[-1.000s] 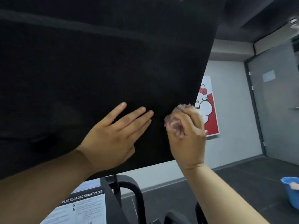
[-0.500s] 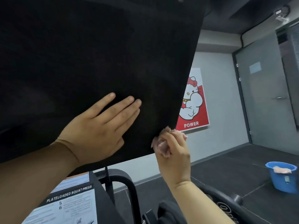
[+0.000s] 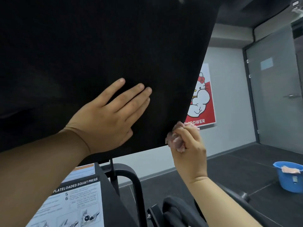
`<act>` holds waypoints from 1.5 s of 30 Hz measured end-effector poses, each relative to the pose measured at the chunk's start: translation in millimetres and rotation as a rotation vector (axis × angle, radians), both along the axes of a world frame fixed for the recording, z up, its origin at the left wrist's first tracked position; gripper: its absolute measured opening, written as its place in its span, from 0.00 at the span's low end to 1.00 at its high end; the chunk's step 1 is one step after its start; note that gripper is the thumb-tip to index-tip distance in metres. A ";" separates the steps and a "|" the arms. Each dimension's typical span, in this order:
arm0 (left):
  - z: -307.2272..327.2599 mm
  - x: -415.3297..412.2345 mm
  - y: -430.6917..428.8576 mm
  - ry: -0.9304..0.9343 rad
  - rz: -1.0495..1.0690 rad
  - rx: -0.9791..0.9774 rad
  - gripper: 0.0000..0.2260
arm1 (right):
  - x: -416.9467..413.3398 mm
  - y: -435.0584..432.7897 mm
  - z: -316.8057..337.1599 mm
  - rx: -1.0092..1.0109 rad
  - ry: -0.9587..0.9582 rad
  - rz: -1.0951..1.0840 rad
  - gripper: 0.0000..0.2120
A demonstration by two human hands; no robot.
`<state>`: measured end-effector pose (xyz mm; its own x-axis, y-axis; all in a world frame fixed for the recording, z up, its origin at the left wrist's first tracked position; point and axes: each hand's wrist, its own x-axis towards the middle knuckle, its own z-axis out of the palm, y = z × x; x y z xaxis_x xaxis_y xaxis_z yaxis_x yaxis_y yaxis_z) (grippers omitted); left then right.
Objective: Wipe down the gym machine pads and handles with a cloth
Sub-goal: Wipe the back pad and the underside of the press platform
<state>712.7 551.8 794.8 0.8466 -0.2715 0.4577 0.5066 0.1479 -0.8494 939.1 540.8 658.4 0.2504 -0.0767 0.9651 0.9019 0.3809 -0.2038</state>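
Left hand (image 3: 105, 118) flat on pad (image 3: 98, 46), cloth (image 3: 176, 140) at its corner, bucket (image 3: 290, 177) far right

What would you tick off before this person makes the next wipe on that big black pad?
1. Right hand grips cloth: ok.
2. Cloth touching black pad, at its lower right corner: ok.
3. Left hand flat on pad, steadying it: ok.
4. Left hand apart from cloth: ok.
5. Cloth damp enough: cannot tell.
6. Blue bucket near for rinsing: probably not ok, it stands off on the floor.
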 end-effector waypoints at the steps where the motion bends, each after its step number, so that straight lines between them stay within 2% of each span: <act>1: 0.0 0.1 0.1 0.000 -0.003 -0.001 0.28 | 2.5 -8.6 2.4 -0.004 -0.046 -0.002 0.05; 5: -0.5 -0.3 1.4 -0.022 0.011 0.028 0.28 | 4.9 -50.0 53.5 0.307 -0.046 -0.006 0.05; 6: -1.7 -0.5 1.1 -0.023 0.024 0.028 0.28 | 4.8 -46.8 62.1 0.317 -0.032 -0.012 0.06; 8: -0.1 0.5 0.3 -0.010 0.030 0.011 0.28 | -1.1 -23.1 51.1 0.238 -0.024 -0.021 0.08; 11: -1.7 0.4 1.5 -0.019 0.017 0.022 0.27 | -5.3 19.1 -10.7 0.049 0.021 -0.033 0.12; 13: -3.4 0.9 1.8 -0.013 0.011 0.017 0.27 | -4.1 25.6 -29.8 0.001 0.068 0.007 0.11; 15: -2.1 1.1 2.0 -0.005 0.001 0.004 0.27 | -9.1 14.9 -14.7 0.099 0.083 0.127 0.08; 17: -2.0 0.8 2.5 0.002 -0.010 -0.008 0.27 | -24.3 -13.5 24.9 0.290 0.066 0.188 0.08; 19: -2.7 0.3 3.2 0.004 -0.029 -0.017 0.27 | -39.4 -34.9 69.4 0.444 0.018 0.148 0.08; 21: -2.4 0.4 2.9 0.013 -0.059 -0.030 0.27 | -50.2 -33.5 92.3 0.474 -0.033 0.083 0.09; 24: -2.7 0.3 2.9 0.031 -0.088 -0.063 0.27 | -47.7 -3.5 60.2 0.357 -0.043 0.016 0.09; 29: -1.2 -1.4 0.5 0.022 -0.097 -0.101 0.27 | -35.1 11.7 -15.1 -0.007 -0.110 0.038 0.08; 31: -0.8 -2.1 -1.0 0.017 -0.099 -0.119 0.27 | -39.7 -12.7 1.5 0.058 -0.108 0.077 0.09; 34: -7.3 -5.0 -1.5 -0.003 -0.127 -0.168 0.27 | -48.0 -42.2 63.0 0.327 -0.073 0.078 0.09; 35: -11.4 -6.7 -2.1 -0.012 -0.147 -0.193 0.27 | -48.8 -39.4 76.3 0.342 -0.073 0.063 0.09; 37: -18.0 -13.2 -1.8 -0.022 -0.165 -0.224 0.27 | -51.3 -18.8 67.7 0.278 -0.089 0.022 0.09; 41: -21.3 -36.5 3.2 -0.017 -0.096 -0.186 0.27 | -43.1 13.4 2.4 0.065 -0.154 -0.028 0.11; 43: -21.4 -45.3 4.9 -0.015 -0.061 -0.191 0.28 | -36.0 10.7 0.3 -0.021 -0.240 -0.034 0.10; 45: -22.8 -50.8 6.8 -0.010 -0.038 -0.198 0.28 | -30.0 -5.3 13.1 -0.010 -0.311 -0.043 0.08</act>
